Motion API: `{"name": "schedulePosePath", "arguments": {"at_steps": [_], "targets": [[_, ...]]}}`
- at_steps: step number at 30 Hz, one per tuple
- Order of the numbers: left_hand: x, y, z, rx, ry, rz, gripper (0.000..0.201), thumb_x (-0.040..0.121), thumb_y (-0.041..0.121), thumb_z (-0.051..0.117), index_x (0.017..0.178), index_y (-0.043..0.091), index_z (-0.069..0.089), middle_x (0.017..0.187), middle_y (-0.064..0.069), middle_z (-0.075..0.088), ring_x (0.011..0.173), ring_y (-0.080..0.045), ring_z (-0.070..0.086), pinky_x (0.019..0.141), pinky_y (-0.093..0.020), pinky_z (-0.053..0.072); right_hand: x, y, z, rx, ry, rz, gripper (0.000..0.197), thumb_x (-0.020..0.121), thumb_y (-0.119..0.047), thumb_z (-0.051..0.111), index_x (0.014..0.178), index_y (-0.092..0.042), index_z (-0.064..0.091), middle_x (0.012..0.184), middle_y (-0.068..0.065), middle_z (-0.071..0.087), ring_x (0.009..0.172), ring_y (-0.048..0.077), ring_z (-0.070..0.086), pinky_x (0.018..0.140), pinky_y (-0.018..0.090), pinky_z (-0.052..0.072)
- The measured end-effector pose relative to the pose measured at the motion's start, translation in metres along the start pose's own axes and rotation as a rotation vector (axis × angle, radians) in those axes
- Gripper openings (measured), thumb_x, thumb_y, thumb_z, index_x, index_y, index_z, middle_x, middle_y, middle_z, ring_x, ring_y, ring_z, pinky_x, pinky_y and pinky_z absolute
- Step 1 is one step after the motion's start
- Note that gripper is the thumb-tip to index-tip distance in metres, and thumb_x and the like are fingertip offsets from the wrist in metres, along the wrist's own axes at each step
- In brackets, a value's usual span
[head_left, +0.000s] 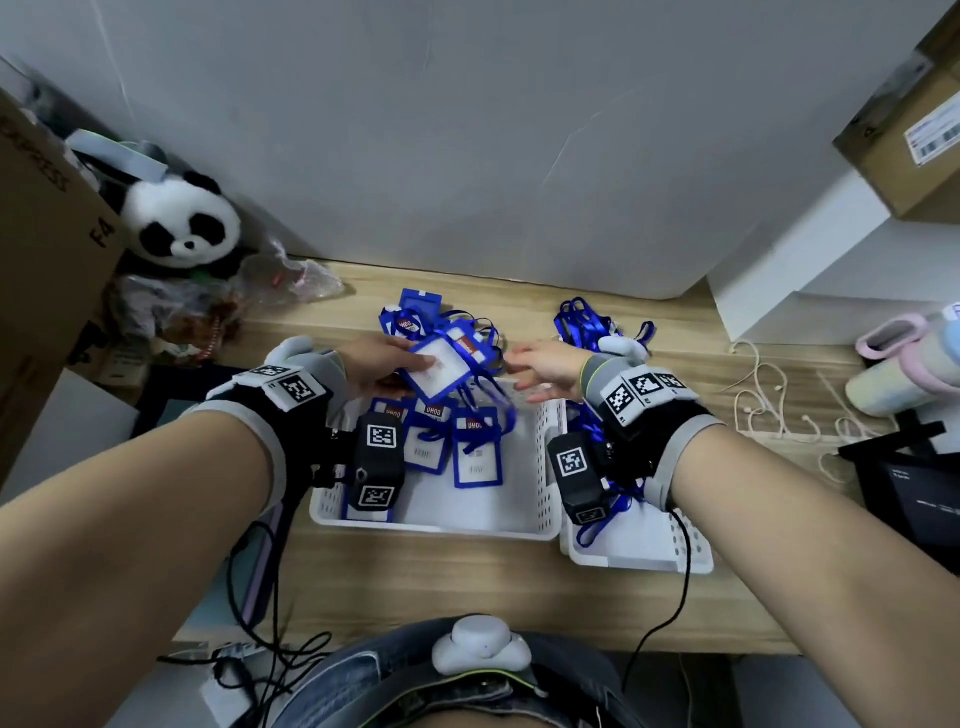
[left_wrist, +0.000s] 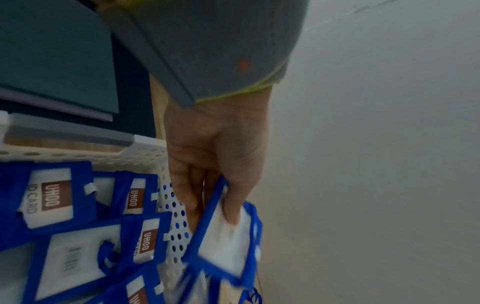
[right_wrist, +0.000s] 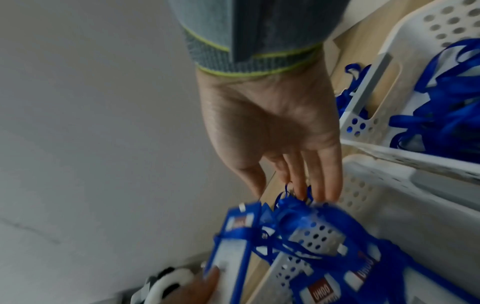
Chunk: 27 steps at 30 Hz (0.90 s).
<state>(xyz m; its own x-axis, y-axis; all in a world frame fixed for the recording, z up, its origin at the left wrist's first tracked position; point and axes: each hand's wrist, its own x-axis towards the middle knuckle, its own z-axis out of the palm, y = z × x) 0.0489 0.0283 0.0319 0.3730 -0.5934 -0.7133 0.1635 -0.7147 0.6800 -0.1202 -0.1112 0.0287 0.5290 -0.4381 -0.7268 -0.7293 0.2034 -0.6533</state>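
Note:
My left hand (head_left: 382, 364) holds a blue card holder (head_left: 434, 370) with a white insert above the far edge of a white perforated basket (head_left: 431, 525). In the left wrist view my thumb presses on top of the holder (left_wrist: 223, 242) and the fingers (left_wrist: 187, 197) lie under it. Blue ribbon (right_wrist: 293, 205) hangs tangled from the holder. My right hand (head_left: 543, 364) is open with straight fingers (right_wrist: 327, 181), the tips at the ribbon. Several card holders (head_left: 475, 447) marked UHOO lie in the basket. More holders (head_left: 415, 319) are piled on the desk behind.
A second white basket (head_left: 649, 556) at the right holds blue lanyards; more lanyards (head_left: 584, 319) lie behind it. A panda plush (head_left: 182, 223) and a cardboard box (head_left: 41, 260) stand at the left. At the right are a white cord (head_left: 769, 405), a pastel bottle (head_left: 904, 364) and a black box (head_left: 914, 493).

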Motion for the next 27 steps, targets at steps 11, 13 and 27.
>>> {"name": "schedulePosePath", "arguments": {"at_steps": [11,13,27], "targets": [[-0.009,0.008,-0.004,-0.009,-0.204,0.017,0.029,0.087,0.027,0.061,0.107,0.006,0.061,0.1,-0.011,0.065,0.082,-0.019,0.061,0.075,-0.028,0.052,-0.009,-0.02,0.016,0.026,-0.097,-0.139,0.041,0.099,-0.042,0.036,0.086,-0.012,0.061,0.085,0.002,0.058,0.076,0.012,0.054,0.081,0.025,0.042],[-0.01,0.007,-0.004,-0.014,-0.14,0.004,0.02,0.089,0.024,0.059,0.1,0.007,0.059,0.091,-0.01,0.066,0.071,-0.017,0.063,0.056,-0.022,0.055,-0.002,-0.019,0.015,-0.064,0.093,-0.174,0.023,0.096,-0.021,0.049,0.074,-0.015,0.054,0.067,0.002,0.051,0.059,0.013,0.048,0.061,0.022,0.043],[-0.008,0.001,0.0,-0.055,-0.166,0.036,0.009,0.091,0.01,0.055,0.094,0.014,0.062,0.096,-0.006,0.065,0.086,-0.019,0.061,0.08,-0.032,0.051,-0.002,-0.013,0.013,-0.045,0.14,-0.163,0.039,0.097,-0.046,0.036,0.104,-0.017,0.062,0.118,0.007,0.063,0.112,0.016,0.052,0.103,0.038,0.037]]}}
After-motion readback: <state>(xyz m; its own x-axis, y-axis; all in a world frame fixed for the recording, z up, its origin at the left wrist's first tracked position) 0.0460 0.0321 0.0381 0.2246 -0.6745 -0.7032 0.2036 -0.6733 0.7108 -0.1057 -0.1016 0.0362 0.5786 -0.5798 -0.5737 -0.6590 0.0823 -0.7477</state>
